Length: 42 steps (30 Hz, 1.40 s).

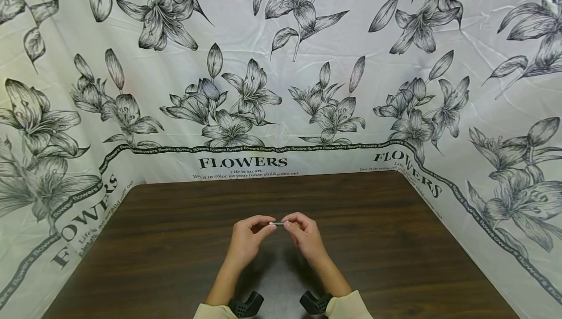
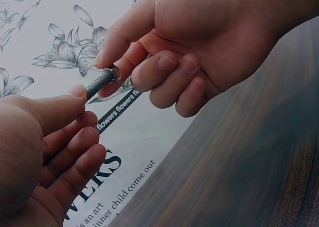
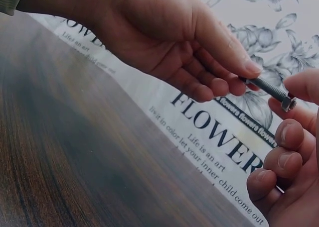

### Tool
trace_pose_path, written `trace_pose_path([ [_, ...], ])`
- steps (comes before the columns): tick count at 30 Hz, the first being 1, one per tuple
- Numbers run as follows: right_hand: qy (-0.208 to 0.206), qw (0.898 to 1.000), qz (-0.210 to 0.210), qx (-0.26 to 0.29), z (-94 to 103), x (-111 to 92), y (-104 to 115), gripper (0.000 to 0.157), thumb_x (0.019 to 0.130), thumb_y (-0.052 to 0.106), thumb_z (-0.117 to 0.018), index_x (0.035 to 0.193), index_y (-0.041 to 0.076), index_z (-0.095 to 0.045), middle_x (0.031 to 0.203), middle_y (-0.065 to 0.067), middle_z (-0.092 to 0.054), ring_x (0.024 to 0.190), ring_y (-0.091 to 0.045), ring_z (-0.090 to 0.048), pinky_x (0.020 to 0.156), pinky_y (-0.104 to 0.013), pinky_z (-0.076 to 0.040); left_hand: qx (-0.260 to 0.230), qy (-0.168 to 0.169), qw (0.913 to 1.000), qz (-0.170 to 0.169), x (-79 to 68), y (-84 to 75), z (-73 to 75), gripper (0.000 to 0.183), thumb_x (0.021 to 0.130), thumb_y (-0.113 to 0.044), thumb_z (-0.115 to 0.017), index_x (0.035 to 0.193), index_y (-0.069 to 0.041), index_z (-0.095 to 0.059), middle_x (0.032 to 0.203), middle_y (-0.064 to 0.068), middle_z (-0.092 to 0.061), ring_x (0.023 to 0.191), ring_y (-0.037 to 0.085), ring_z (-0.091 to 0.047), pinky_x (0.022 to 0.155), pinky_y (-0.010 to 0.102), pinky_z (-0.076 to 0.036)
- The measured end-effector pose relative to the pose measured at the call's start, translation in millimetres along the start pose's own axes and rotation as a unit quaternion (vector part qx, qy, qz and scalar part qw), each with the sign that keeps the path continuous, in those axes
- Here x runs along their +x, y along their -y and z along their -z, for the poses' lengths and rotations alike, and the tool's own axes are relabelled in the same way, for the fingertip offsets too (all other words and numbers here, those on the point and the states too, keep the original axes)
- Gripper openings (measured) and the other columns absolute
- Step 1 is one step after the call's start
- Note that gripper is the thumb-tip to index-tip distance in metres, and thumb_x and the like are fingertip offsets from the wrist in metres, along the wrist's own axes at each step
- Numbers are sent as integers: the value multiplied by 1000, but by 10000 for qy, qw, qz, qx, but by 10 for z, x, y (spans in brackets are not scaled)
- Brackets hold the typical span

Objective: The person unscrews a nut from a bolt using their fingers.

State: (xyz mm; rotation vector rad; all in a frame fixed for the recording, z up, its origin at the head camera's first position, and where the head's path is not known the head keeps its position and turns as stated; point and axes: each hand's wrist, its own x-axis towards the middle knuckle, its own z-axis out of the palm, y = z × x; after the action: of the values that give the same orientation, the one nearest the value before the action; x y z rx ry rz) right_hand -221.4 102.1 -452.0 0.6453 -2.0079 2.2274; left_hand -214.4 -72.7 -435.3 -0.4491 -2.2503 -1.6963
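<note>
A grey metal bolt point(image 1: 278, 223) is held level between both hands above the table. My left hand point(image 1: 246, 241) pinches one end of its threaded shaft between thumb and fingertips. At the other end, the thumb and forefinger of my right hand point(image 1: 308, 242) pinch beside a six-sided piece. Both wrist views show the threads of the bolt point(image 2: 97, 84) and that six-sided end; whether it is a head or a nut, I cannot tell. In the right wrist view the left fingertips cover the far tip of the bolt point(image 3: 270, 89). The other fingers of the right hand point(image 2: 214, 43) are curled inward.
A dark wood-grain table point(image 1: 175, 241) spreads beneath the hands. White cloth point(image 1: 281, 104) with black lily prints and lettering hangs behind and along both sides. Each wrist wears a black device, such as the left one point(image 1: 248, 304), below a pale sleeve point(image 1: 215, 312).
</note>
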Motion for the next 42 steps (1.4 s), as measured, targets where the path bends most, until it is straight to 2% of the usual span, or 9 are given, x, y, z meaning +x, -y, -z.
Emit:
trace_pose_path([
  [6, -27, 10000, -45, -5, -4, -1, 13, 14, 95, -4, -55, 102, -16, -59, 54, 1, -40, 46, -3, -37, 45, -19, -32, -110, -6, 9999, -31, 40, 330, -37, 13, 81, -6, -78, 94, -2, -75, 81, 0, -70, 69, 14, -63, 63, 26, -52],
  [7, -29, 10000, -33, 5, -5, -1, 13, 14, 95, -5, -55, 102, -16, -59, 54, -1, -40, 45, -3, -37, 45, -19, -32, -142, 7, 9999, -80, 39, 347, -33, 14, 81, -8, -78, 94, -3, -75, 81, -1, -70, 69, 13, -63, 63, 26, -52],
  [12, -4, 10000, 82, 16, -11, 0, 20, 15, 93, -8, -55, 103, -18, -57, 53, -8, -37, 45, -3, -37, 43, -19, -32, -176, -66, 9996, -207, 32, 330, -27, 12, 82, -9, -78, 93, -5, -75, 81, 0, -70, 70, 13, -63, 62, 26, -52],
  [15, 8, 9998, 175, -33, -9, 3, 16, 14, 92, -10, -55, 103, -18, -57, 53, -6, -37, 45, -3, -37, 43, -19, -32, -161, -117, 9995, -231, 33, 321, -28, 11, 81, -8, -78, 92, -8, -76, 81, 1, -70, 69, 13, -63, 62, 26, -52],
  [24, 10, 9995, 302, -80, 60, 49, -255, 16, 90, -11, -57, 106, -14, -60, 54, 1, -39, 43, -6, -35, 42, -20, -30, -74, -52, 9998, -148, 40, 339, -17, 12, 81, -8, -78, 93, -10, -76, 82, -1, -70, 70, 13, -63, 63, 27, -53],
  [33, 24, 9977, 651, -159, 63, 49, -297, 20, 85, -10, -63, 106, -10, -62, 54, -12, -36, 43, -6, -34, 40, -22, -27, -70, -20, 10000, 21, 36, 333, -6, 13, 81, -9, -79, 92, -16, -76, 81, -6, -69, 71, 13, -64, 65, 28, -53],
  [42, 11, 9989, 431, -169, 62, 54, -292, 24, 92, -6, -61, 114, -14, -59, 55, 0, -38, 42, -6, -34, 40, -21, -28, -1, -16, 10000, -13, 35, 329, -4, 13, 82, -9, -78, 92, -16, -76, 81, -7, -69, 72, 13, -64, 65, 28, -53],
])
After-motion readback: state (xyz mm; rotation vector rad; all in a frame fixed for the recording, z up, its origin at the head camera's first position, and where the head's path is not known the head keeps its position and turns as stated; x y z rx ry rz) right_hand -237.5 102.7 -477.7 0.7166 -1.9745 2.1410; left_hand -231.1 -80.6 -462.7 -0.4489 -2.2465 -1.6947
